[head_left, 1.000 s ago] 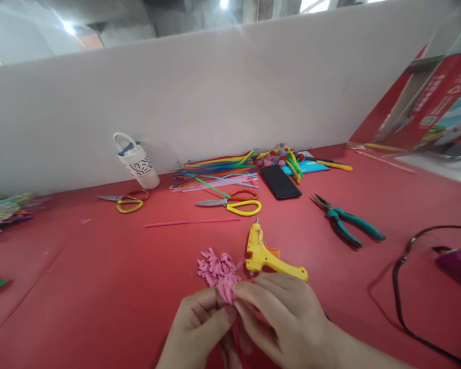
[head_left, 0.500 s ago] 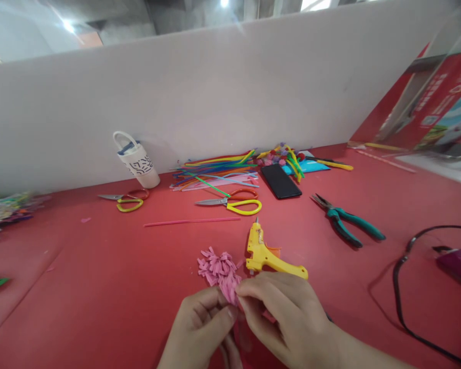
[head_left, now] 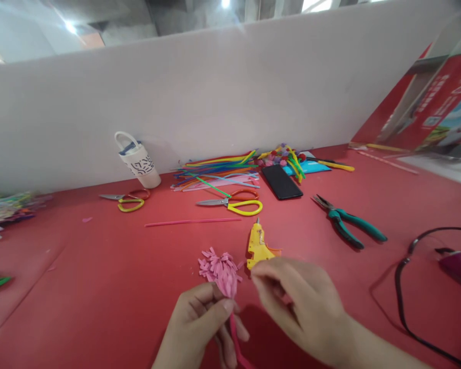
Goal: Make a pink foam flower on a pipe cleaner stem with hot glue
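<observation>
My left hand (head_left: 203,323) pinches a pink fringed bunch (head_left: 226,283) at its base, between thumb and fingers. From that base a darker pink stem (head_left: 236,341) runs down through the hand. Right behind the bunch are short pink strips (head_left: 217,262); whether they join it or lie loose on the table, I cannot tell. To the right, apart from the bunch, is my right hand (head_left: 299,305), thumb and forefinger drawn together. What it holds, if anything, is hidden. Just beyond it lies a yellow glue gun (head_left: 258,246), its handle covered by the right hand.
Two pairs of scissors (head_left: 244,206) (head_left: 130,204), a pink pipe cleaner (head_left: 192,222) and green-handled pliers (head_left: 348,220) lie on the red table (head_left: 100,287). Behind are colourful pipe cleaners (head_left: 215,171), a black phone (head_left: 281,182) and a white cup (head_left: 144,166). A black cord (head_left: 399,287) curves at right.
My right hand has let go of the pink bunch and moved right, now covering the glue gun's handle. The left hand keeps its hold, and more of the stem shows.
</observation>
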`<action>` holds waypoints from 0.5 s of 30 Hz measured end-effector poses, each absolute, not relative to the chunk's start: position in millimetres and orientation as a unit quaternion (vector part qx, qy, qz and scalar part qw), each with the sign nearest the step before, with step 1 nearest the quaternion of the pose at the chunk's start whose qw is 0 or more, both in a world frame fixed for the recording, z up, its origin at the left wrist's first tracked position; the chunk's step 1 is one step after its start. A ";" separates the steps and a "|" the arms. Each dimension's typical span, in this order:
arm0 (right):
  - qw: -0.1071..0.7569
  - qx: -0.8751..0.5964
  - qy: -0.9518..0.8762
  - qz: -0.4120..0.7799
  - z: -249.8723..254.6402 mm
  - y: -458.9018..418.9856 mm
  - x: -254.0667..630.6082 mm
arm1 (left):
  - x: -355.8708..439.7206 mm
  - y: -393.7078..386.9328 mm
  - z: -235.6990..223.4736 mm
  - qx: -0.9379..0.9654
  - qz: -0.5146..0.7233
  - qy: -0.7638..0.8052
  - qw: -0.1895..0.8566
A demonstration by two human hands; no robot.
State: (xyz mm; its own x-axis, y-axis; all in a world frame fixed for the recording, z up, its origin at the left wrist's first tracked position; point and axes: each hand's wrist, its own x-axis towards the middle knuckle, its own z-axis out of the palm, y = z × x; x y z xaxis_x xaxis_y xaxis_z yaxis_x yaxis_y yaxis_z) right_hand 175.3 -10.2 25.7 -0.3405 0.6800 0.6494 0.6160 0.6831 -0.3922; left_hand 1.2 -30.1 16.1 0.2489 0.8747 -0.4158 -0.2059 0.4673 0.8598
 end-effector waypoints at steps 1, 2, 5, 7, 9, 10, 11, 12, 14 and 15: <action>0.383 -0.436 -0.814 0.011 26.0 -5.0 180.4 | -0.3 -28.5 17.1 0.338 0.388 0.484 0.708; 0.335 -0.486 -0.807 -0.019 25.6 0.6 185.5 | -1.9 -26.8 18.1 0.329 0.398 0.487 0.705; 0.136 -0.600 -0.788 -0.038 19.0 14.5 197.6 | -6.1 -22.3 20.1 0.308 0.437 0.482 0.694; 0.068 -0.608 -0.791 -0.012 11.5 18.2 200.7 | -8.2 -20.5 20.9 0.299 0.459 0.474 0.690; 0.055 -0.602 -0.797 0.001 2.8 17.9 200.4 | -9.6 -19.6 21.5 0.290 0.469 0.465 0.692; 0.056 -0.602 -0.796 0.001 -1.6 17.3 199.5 | -10.1 -19.5 21.7 0.286 0.472 0.461 0.695; 0.057 -0.604 -0.795 0.002 -5.8 16.9 198.6 | -10.6 -19.4 21.9 0.281 0.473 0.456 0.699; 0.059 -0.605 -0.794 0.003 -9.3 17.1 198.0 | -11.0 -19.5 22.0 0.277 0.475 0.452 0.703; 0.071 -0.603 -0.795 0.010 -12.7 19.0 197.5 | -11.7 -19.5 22.1 0.271 0.479 0.444 0.707; 0.076 -0.600 -0.796 0.012 -11.8 20.2 197.7 | -12.0 -19.4 22.1 0.270 0.484 0.440 0.707</action>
State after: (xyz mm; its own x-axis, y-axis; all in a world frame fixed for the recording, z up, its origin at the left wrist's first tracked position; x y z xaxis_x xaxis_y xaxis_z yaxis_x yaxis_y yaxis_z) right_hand 197.7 20.2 -11.8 -0.2685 0.9573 0.1069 0.9538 0.2798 -0.1098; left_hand -12.0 -19.4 22.1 0.1446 0.9212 -0.3613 -0.4459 0.3866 0.8073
